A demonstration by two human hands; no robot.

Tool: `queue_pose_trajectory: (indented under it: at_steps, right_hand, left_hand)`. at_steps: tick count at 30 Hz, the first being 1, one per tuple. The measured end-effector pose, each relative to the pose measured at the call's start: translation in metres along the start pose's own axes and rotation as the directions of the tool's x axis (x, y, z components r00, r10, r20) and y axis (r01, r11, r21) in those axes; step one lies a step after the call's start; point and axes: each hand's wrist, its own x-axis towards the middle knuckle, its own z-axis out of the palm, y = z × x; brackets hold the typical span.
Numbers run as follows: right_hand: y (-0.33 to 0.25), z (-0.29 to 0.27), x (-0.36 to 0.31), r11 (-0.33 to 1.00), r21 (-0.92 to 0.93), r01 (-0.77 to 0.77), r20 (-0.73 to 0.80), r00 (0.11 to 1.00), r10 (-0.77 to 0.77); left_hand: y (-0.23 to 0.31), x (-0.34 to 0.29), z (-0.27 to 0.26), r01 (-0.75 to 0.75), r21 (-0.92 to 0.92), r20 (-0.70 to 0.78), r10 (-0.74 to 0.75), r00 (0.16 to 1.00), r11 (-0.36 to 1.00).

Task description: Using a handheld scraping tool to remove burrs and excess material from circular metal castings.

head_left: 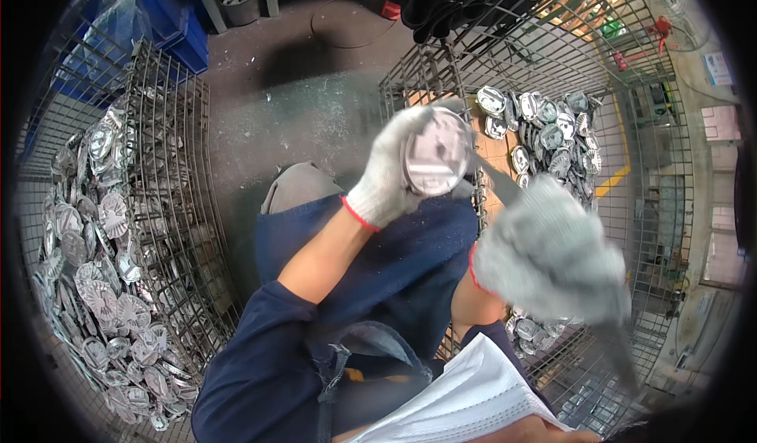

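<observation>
My left hand (388, 167), in a white knit glove with a red cuff, grips a round silvery metal casting (438, 153) by its rim. The casting's face is turned up, showing a raised bar and a small dark hole. My right hand (548, 254), gloved the same way and smeared by motion, is wrapped round a long flat grey metal file (505, 184). One tapered end of the file points at the casting's right edge; its other end sticks out below the hand. Blur hides whether file and casting touch.
A wire cage (169, 151) on my left holds a heap of castings (102, 293). On my right, another wire cage (631, 151) holds more castings (556, 135). Blue bins (177, 33) stand at the far left. A dark apron (371, 246) covers my lap.
</observation>
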Motion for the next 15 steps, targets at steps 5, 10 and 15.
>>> queue_pose_trajectory:
  at_steps: [5,10,15]
  right_hand:
    - [-0.017,0.006,0.011,0.996,-0.055,0.075,-0.005,0.997,-0.076]
    - [0.007,-0.004,0.005,0.996,0.075,-0.041,-0.043,0.998,0.045]
    - [0.025,-0.001,-0.006,0.997,0.061,-0.049,-0.077,0.996,0.054]
  left_hand:
    - [0.005,0.003,-0.011,0.076,-0.222,0.114,-0.052,0.992,0.972]
    - [-0.004,-0.003,-0.005,0.028,-0.092,0.035,-0.024,0.999,0.995]
    - [-0.003,-0.007,-0.003,0.042,-0.13,0.006,-0.041,0.999,0.991]
